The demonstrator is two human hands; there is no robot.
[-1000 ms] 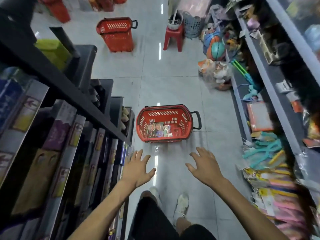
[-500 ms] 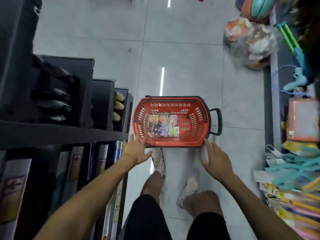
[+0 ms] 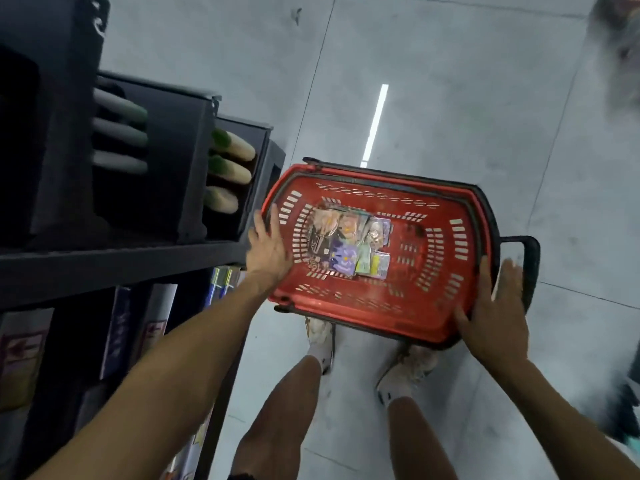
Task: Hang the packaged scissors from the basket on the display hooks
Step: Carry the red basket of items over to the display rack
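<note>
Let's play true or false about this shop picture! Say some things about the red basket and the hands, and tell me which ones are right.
1. The basket is red. True.
2. Colourful packets lie in the bottom of the basket. True.
3. Only one hand touches the basket. False: the left hand is on its left end and the right hand is on its right end.
4. The basket's handle is white. False: it is black and sticks out at the right end.
5. One hand is holding a packet. False: all the packets are lying in the basket and neither hand touches them.
</note>
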